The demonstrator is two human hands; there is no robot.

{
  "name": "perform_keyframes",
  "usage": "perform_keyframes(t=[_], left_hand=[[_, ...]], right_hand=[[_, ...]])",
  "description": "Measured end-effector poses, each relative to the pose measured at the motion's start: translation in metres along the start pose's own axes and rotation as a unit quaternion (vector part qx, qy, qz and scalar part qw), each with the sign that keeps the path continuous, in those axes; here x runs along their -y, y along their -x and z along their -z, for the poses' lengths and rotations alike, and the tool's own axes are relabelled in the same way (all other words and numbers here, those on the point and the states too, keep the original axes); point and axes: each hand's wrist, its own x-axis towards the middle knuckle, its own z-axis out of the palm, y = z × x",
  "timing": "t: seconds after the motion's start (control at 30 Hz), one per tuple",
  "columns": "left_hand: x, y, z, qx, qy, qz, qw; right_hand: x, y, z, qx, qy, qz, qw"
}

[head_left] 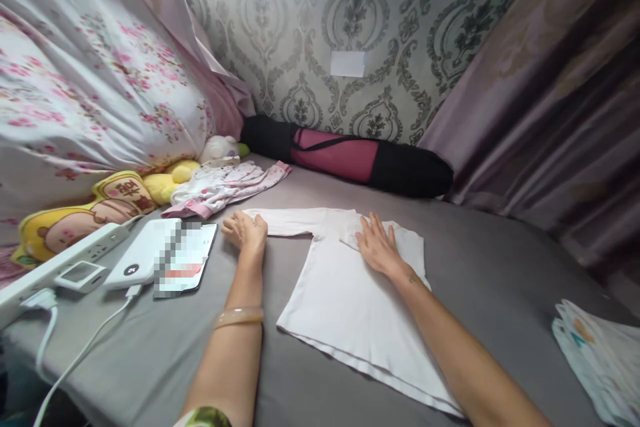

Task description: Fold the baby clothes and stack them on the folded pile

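Note:
A white long-sleeved shirt lies spread on the grey bed sheet, one sleeve stretched out to the left. My left hand is closed on the cuff end of that sleeve, with a bangle on the forearm. Resting on the upper right of the shirt, my right hand has its fingers stretched out and pressed flat on the cloth. The other sleeve appears folded in over the chest near my right fingers. My right forearm covers part of the shirt's right side.
Left of my hand are a phone, a white power bank, a power strip and cables. Behind them lie a patterned garment and plush toys. A black and pink long bag lines the wall; folded cloth sits at right.

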Motion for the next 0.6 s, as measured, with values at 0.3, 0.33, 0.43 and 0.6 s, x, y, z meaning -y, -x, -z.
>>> perform_keyframes(t=[0.3,0.33,0.43,0.6], left_hand=[[0.008,-0.012,-0.001,-0.002,-0.041,0.021,0.999],[0.008,-0.012,-0.001,0.001,-0.046,0.023,0.999],[0.007,-0.013,-0.002,0.018,-0.048,0.035,0.998],[0.008,-0.017,-0.002,0.05,-0.04,0.045,0.997]], right_hand=[[0.021,-0.009,-0.014,0.056,-0.032,0.019,0.998],[0.021,-0.01,-0.013,0.059,-0.032,0.019,0.998],[0.021,-0.013,-0.007,0.065,-0.04,0.017,0.997],[0.034,-0.026,-0.004,-0.013,-0.046,0.079,0.996]])
